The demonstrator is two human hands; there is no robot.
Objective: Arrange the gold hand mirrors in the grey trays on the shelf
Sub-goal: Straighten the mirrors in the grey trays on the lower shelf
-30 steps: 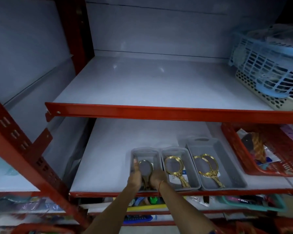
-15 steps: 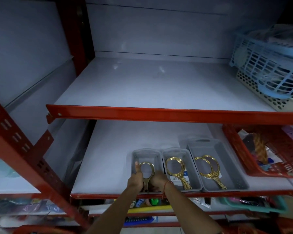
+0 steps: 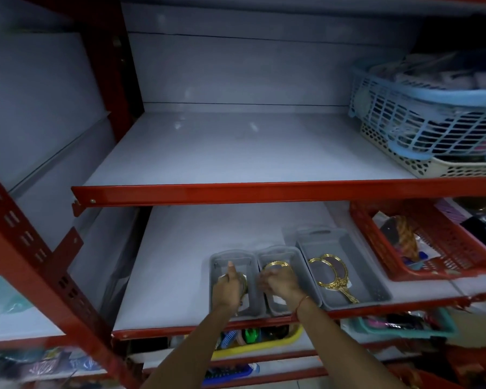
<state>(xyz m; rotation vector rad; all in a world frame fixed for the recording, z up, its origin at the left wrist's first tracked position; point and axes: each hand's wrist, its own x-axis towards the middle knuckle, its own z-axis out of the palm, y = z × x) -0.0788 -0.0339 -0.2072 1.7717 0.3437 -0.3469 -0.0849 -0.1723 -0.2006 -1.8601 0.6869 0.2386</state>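
Observation:
Three grey trays stand side by side at the front of the lower shelf [image 3: 185, 265]. In the left tray [image 3: 219, 258] my left hand [image 3: 227, 289] grips a gold hand mirror [image 3: 244, 282], thumb pointing up; most of the mirror is hidden. My right hand [image 3: 279, 284] is over the middle tray [image 3: 293, 252], fingers curled on the gold mirror there, whose rim [image 3: 277, 264] shows above the hand. The right tray [image 3: 359, 256] holds two gold mirrors [image 3: 333, 273] lying overlapped.
A red basket [image 3: 421, 265] of goods sits right of the trays. On the upper shelf [image 3: 236, 153], a blue basket [image 3: 421, 116] is stacked on a cream one at the right. A red shelf post [image 3: 40, 276] runs on the left. Below are yellow and teal bins.
My right hand has left the mirror in the left tray and moved right onto the mirror in the middle tray. My left hand stays on the left mirror.

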